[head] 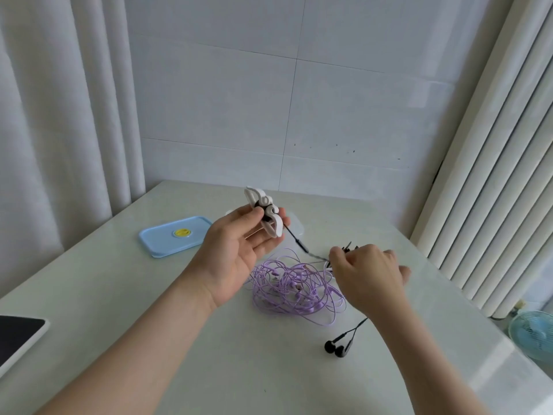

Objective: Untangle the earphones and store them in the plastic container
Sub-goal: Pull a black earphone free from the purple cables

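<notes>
The left hand point(239, 250) holds a white plastic winder point(270, 224) with thin black earphone wire point(294, 235) wrapped round it. The right hand point(365, 274) pinches that wire, and its two round buds point(336, 348) lie on the smooth pale table point(149, 339). Tangled thin purple earphones point(293, 289) sit between the hands. A clear plastic box point(299, 227), mostly hidden, stands behind the left hand, near its flat blue lid point(176, 236).

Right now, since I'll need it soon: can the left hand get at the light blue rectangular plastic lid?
Likely yes: only bare table lies between the left hand and the light blue lid, though it holds a white plastic cord winder.
</notes>
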A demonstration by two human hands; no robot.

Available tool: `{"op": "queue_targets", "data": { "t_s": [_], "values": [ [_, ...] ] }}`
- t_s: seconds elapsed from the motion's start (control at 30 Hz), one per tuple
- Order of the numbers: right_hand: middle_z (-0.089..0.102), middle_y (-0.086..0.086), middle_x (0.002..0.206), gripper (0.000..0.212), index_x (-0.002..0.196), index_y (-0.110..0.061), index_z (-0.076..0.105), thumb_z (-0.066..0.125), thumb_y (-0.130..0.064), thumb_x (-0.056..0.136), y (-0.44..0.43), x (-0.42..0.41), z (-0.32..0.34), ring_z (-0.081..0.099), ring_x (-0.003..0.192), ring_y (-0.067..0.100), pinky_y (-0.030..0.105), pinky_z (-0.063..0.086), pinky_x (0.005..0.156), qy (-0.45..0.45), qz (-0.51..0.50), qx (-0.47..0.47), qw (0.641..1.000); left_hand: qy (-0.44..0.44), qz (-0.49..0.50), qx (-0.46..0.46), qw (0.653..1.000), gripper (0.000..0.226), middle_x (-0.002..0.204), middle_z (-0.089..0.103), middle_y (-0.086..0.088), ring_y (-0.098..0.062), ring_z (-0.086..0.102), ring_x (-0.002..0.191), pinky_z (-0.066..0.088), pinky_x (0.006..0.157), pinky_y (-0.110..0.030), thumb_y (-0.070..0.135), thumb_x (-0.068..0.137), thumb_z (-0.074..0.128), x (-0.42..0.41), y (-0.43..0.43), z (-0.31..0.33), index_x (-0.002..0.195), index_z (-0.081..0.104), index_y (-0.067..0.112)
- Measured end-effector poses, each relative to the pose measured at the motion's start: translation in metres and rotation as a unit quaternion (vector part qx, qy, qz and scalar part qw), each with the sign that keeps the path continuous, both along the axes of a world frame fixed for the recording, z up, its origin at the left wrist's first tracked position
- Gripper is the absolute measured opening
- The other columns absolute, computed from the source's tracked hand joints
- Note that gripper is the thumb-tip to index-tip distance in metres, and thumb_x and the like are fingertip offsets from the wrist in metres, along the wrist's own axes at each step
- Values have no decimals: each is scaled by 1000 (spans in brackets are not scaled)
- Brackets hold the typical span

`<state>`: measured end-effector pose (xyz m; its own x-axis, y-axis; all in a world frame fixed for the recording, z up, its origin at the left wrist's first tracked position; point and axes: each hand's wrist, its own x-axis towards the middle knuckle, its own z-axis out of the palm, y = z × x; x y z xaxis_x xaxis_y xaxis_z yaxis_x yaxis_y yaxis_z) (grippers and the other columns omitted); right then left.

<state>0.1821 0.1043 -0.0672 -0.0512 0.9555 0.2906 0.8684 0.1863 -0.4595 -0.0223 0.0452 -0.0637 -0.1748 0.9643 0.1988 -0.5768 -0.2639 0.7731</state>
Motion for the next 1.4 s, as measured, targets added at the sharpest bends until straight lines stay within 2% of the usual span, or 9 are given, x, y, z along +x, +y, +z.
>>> {"op": "queue_targets", "data": {
  "t_s": [0.1,0.2,0.4,0.5,0.73,0.8,1.03,1.17,1.4],
  "values": [
    [69,-12,90,34,70,-18,68,47,-23,96,-7,-5,-4,45,117,21,36,27,99,-8,61,96,993,60,4,-10,998,24,119,75,-19,-35,70,123,61,97,-38,13,105,53,4,-1,-1,121,66,-1],
    [70,-16,120,35,127,-24,70,50,-18,99,-16,-14,-2,63,111,4,26,45,97,202,203,100,953,98,-2,-12,995,26,125,73,-23,-31,71,119,56,104,-40,15,101,60,8,-3,1,121,68,1],
    [79,7,99,27,126,-18,65,59,-5,103,-31,-26,1,77,72,25,41,64,69,417,298,-106,852,151,36,-10,988,21,124,76,-15,-21,70,109,42,95,-42,26,94,68,11,-4,2,112,73,16],
    [78,8,85,9,109,-12,66,59,-9,106,-27,-25,-1,55,50,21,33,49,53,397,287,-86,868,132,45,-8,990,27,125,75,-15,-20,70,102,44,91,-39,28,93,68,10,-3,2,115,70,12],
    [63,8,53,16,89,-21,78,69,-27,101,-29,-24,-7,48,49,19,39,45,53,265,359,-52,893,167,98,-29,981,33,114,79,-15,-32,73,111,54,98,-45,31,90,77,9,1,-4,115,70,10],
    [52,15,52,10,93,-23,80,72,-20,97,-28,-21,-6,41,51,20,37,41,53,282,362,-44,888,208,117,-29,971,29,107,81,-12,-35,76,106,60,97,-48,23,95,75,8,0,-4,119,67,9],
    [41,-8,46,18,84,-17,79,70,-16,99,-21,-12,0,31,44,11,21,28,48,300,328,45,895,340,106,-9,934,20,100,81,-7,-26,78,96,62,87,-43,23,100,72,10,0,-8,118,65,20],
    [44,-9,45,16,81,-22,76,74,-25,97,-12,-13,-7,43,46,14,16,29,54,160,254,224,927,426,88,26,900,23,98,77,-5,-23,75,91,61,88,-41,33,100,69,12,1,-13,122,65,25],
    [39,-17,64,20,85,-20,76,89,-34,84,-1,-7,-10,42,53,10,33,44,49,99,230,319,914,559,88,23,825,18,103,73,8,-13,68,99,55,98,-44,30,111,52,12,1,-21,125,63,32]
  ]
}}
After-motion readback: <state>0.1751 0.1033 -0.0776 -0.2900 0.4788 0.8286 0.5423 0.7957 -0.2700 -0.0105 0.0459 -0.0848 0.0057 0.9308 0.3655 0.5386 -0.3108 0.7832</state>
